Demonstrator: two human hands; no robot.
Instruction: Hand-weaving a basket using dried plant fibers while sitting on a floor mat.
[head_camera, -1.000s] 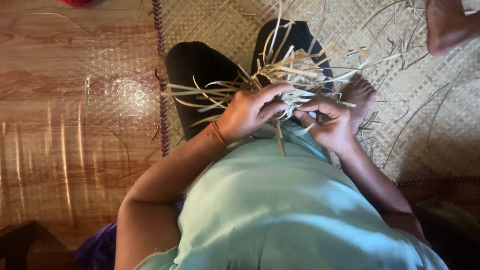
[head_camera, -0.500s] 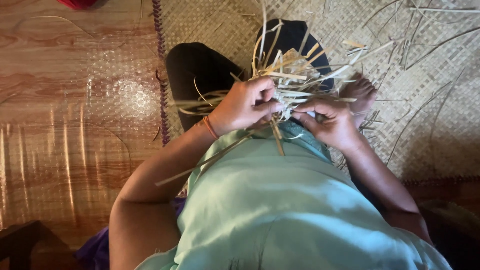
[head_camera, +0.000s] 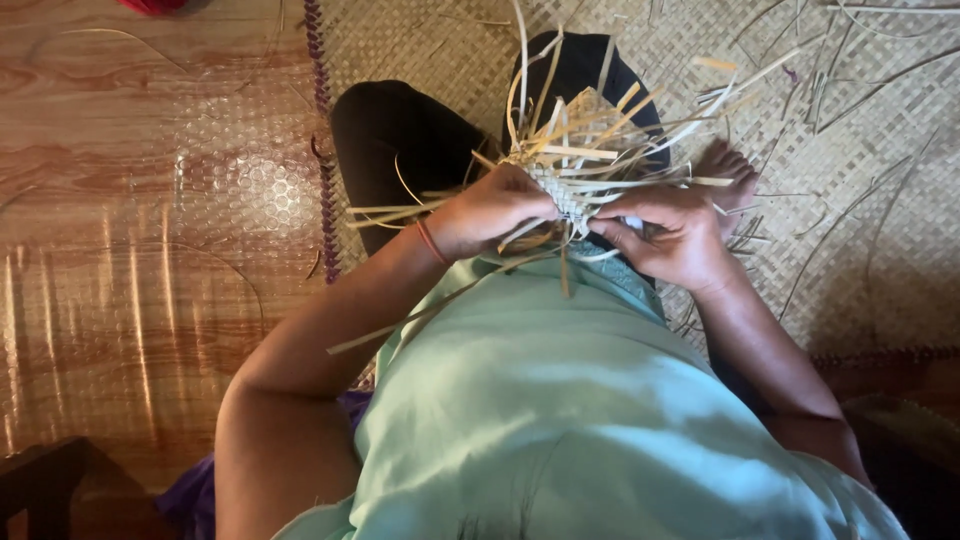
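Hands meet over the lap, both closed on a small piece of weaving (head_camera: 556, 190) made of pale straw-coloured strips. The left hand (head_camera: 490, 212) curls its fingers around the left side of the woven core, an orange band at its wrist (head_camera: 430, 241). The right hand (head_camera: 670, 235) pinches the right side, thumb and fingers pressed on strips near the core. Loose strip ends (head_camera: 600, 125) fan out from the work in all directions, upward over the dark trousers (head_camera: 400, 140) and sideways past both hands. One long strip (head_camera: 420, 315) trails down across the pale green shirt (head_camera: 560, 400). A bare foot (head_camera: 728, 165) lies just beyond the right hand. The person sits on a woven mat (head_camera: 860, 180) strewn with more strips; its purple edge (head_camera: 322, 120) borders a shiny wood-patterned floor (head_camera: 130, 220).
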